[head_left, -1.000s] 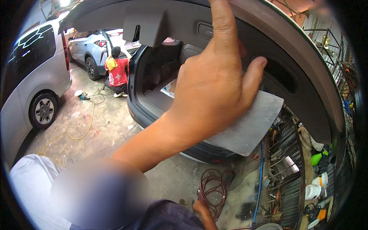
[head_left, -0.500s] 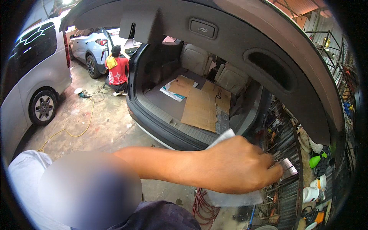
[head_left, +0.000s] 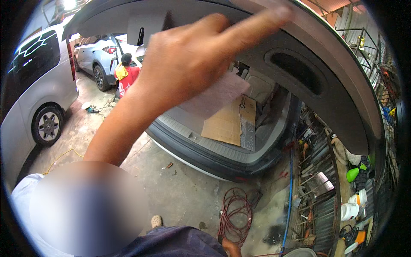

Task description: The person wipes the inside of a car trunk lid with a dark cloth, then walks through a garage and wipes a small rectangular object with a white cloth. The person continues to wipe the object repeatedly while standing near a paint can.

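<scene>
Note the silver van (head_left: 25,85) at your left. Beyond it, a light-coloured car (head_left: 96,55) stands with a person in a red shirt (head_left: 127,80) near it. On the floor (head_left: 188,195), a red hose (head_left: 233,234) lies coiled near a blue hose (head_left: 290,205). At your right, observe a green bottle (head_left: 352,174) near white tubs (head_left: 349,211).

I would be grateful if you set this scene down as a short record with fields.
Left hand: over the cargo area, holding a thin sheet; its fingers are blurred
Right hand: partly visible at the lower edge, nearest in view to the red hose
Overhead: open tailgate
Cargo area contents: cardboard, partly hidden by the sheet
Floor: red hose, coiled; blue hose
Far right: white tubs
Left side: silver van
Background: person in red beside a pale car
</scene>
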`<action>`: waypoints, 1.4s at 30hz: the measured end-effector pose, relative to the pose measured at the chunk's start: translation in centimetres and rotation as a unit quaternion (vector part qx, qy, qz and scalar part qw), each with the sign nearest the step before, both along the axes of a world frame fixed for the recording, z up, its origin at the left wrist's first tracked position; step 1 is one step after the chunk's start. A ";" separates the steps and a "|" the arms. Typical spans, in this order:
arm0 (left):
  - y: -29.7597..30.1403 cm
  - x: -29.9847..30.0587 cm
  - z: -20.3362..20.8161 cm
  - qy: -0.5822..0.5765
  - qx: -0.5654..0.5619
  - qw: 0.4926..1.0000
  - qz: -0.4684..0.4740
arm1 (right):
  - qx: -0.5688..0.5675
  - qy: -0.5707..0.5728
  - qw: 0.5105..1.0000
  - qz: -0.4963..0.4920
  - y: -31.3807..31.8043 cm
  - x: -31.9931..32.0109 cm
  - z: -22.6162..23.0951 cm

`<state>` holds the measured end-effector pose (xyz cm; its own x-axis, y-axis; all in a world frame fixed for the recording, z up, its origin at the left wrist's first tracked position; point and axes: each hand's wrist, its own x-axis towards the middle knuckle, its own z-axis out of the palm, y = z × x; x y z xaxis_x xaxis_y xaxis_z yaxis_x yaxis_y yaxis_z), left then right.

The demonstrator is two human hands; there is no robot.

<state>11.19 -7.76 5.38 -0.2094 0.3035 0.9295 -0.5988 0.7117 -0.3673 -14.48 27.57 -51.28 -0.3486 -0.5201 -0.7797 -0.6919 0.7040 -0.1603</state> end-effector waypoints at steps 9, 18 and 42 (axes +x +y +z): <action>-3.8 1.4 -0.2 0.061 0.001 0.998 -0.034 | -0.627 -0.090 0.771 -0.061 -11.5 3.6 31.5; 2.3 1.7 -3.0 -0.060 0.151 0.949 -0.269 | -0.931 -0.115 0.343 -0.051 -17.8 7.0 48.1; 5.8 -4.4 -0.6 -0.119 0.149 0.946 -0.262 | -0.946 -0.063 0.318 -0.020 -18.0 4.6 51.4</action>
